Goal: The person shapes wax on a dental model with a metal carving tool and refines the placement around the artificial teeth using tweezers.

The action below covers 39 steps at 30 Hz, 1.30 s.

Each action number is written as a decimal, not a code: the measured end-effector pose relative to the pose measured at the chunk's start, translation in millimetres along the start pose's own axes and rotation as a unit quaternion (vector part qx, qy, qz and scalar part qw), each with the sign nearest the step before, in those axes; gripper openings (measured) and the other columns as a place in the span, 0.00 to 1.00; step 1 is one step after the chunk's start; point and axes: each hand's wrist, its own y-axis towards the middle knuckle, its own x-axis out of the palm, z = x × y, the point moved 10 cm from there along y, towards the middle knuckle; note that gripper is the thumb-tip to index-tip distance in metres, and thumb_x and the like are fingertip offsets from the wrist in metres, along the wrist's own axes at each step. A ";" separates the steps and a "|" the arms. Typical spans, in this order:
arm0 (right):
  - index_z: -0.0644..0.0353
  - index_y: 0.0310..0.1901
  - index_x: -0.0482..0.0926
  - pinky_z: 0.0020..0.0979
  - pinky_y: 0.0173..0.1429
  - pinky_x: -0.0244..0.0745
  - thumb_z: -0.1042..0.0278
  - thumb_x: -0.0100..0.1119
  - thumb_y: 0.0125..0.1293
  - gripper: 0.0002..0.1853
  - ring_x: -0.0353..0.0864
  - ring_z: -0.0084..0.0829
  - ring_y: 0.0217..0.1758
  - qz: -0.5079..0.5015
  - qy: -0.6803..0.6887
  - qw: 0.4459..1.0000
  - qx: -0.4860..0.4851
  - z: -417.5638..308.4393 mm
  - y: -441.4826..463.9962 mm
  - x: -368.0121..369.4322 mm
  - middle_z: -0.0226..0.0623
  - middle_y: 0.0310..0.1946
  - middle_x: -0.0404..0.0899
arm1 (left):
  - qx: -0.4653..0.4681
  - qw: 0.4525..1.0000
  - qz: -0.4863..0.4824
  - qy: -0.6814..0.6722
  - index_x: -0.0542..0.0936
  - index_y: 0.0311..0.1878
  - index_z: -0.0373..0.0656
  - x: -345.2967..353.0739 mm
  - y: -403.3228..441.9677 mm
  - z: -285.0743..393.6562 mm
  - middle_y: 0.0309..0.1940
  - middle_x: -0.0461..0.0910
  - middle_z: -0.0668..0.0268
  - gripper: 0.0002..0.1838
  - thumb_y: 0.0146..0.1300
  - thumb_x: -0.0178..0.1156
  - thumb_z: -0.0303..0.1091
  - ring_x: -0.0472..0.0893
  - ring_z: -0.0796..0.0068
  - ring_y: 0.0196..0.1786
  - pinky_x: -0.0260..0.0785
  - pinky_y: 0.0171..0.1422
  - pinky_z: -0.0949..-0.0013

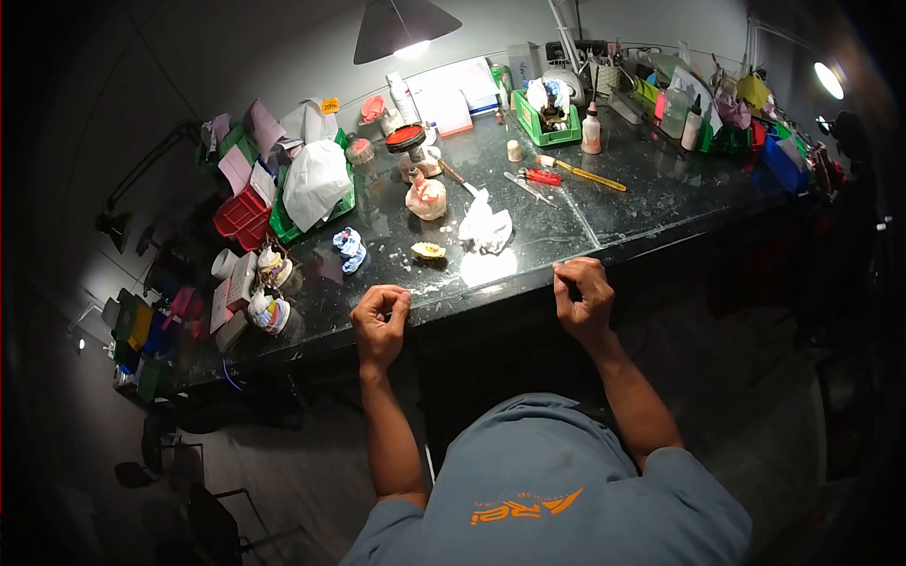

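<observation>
"What are the fingers doing?"

"Both sets are curled in, thumb against forefinger. I see nothing in the left hand (380,325) or the right hand (583,292) — anything tiny pinched there, I can't tell."

"Why at the table (557,231) edge?"

"Perhaps to steady them. The left is nearest the yellow lump (428,251), just beyond it on the tabletop. The crumpled tissue (486,226) lies between the hands, farther in — handy for wiping, I'd guess."

"And past that?"

"A slim metal tool (531,189), a red tool (543,176) and a yellow-handled tool (585,174) lie together, probably for easy picking up. The stained jar (427,200) stands behind the lump. The lamp (408,33) hangs above, likely to light the middle."
</observation>
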 end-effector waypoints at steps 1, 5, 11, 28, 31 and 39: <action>0.60 0.44 0.86 0.39 0.57 0.80 0.80 0.67 0.62 0.09 0.87 0.42 0.47 -0.001 0.000 1.000 0.001 1.0 -0.6 0.3 0.36 0.38 0.88 | -0.004 1.000 0.006 -0.010 0.86 0.37 0.35 -0.5 1.0 -4.4 0.38 0.87 0.64 0.04 0.69 0.68 0.25 0.85 0.78 0.39 0.77 0.45 0.73; 0.59 0.44 0.86 0.40 0.57 0.80 0.80 0.67 0.62 0.09 0.87 0.42 0.47 0.001 -0.001 1.000 0.001 1.3 -1.5 0.3 0.36 0.38 0.88 | -0.058 0.998 0.013 -0.035 0.87 0.40 0.35 -2.6 -0.6 -15.0 0.38 0.88 0.64 0.04 0.69 0.68 0.25 0.86 0.78 0.40 0.78 0.48 0.74; 0.59 0.44 0.86 0.40 0.57 0.80 0.80 0.67 0.62 0.09 0.87 0.41 0.47 0.000 -0.007 1.000 0.002 1.9 -2.1 1.0 0.35 0.37 0.88 | -0.042 0.996 -0.032 -0.068 0.78 0.66 0.35 6.1 -3.4 -13.9 0.62 0.83 0.56 0.25 0.69 0.71 0.31 0.88 0.67 0.55 0.81 0.59 0.64; 0.51 0.66 0.83 0.54 0.86 0.47 0.54 0.67 0.59 0.32 0.66 0.45 0.80 -0.158 -0.168 0.973 -0.003 -8.8 -24.8 30.6 0.41 0.75 0.73 | 0.086 0.934 0.082 0.336 0.87 0.58 0.42 41.8 -39.1 29.7 0.67 0.82 0.58 0.21 0.67 0.66 0.43 0.78 0.54 0.70 0.60 0.78 0.53; 0.51 0.65 0.84 0.54 0.86 0.47 0.55 0.67 0.59 0.31 0.67 0.43 0.79 -0.142 -0.156 0.977 -0.010 -5.9 -27.1 28.8 0.40 0.73 0.75 | 0.110 0.912 0.129 0.373 0.85 0.62 0.45 52.4 -68.9 33.9 0.68 0.81 0.60 0.24 0.63 0.64 0.40 0.74 0.57 0.74 0.47 0.85 0.46; 0.52 0.64 0.84 0.53 0.86 0.48 0.55 0.67 0.58 0.30 0.69 0.43 0.78 -0.135 -0.156 0.978 -0.012 -8.6 -25.4 28.8 0.39 0.73 0.76 | 0.115 0.912 0.108 0.378 0.81 0.66 0.46 54.2 -80.1 22.9 0.72 0.77 0.60 0.34 0.52 0.61 0.40 0.70 0.55 0.78 0.39 0.89 0.45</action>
